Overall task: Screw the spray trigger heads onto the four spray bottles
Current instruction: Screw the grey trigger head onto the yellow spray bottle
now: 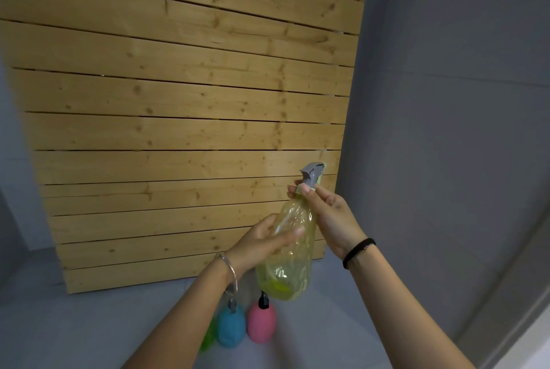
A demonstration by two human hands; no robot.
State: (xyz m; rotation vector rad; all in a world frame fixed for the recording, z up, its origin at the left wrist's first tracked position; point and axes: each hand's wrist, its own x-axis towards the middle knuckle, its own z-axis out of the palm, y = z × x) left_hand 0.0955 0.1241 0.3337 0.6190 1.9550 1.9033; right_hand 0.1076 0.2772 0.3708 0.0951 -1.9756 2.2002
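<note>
Gripping the yellow bottle (287, 276) mid-body with the left hand (253, 246), fingers curled round it, thumb across the front. Pinching the collar under the grey trigger head (311, 173) with the right hand (330, 217), thumb and fingertips closed on it. Both forearms raised, bottle in the air, slightly tilted. Below, on the grey surface (89, 324): blue bottle (230, 328) and pink bottle (261, 324) side by side, heads on. Behind: wooden slat panel (178, 100), grey wall (446, 130).

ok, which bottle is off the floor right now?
The yellow spray bottle: left hand grips its body, right hand pinches its neck. The blue bottle and pink bottle stand below.
</note>
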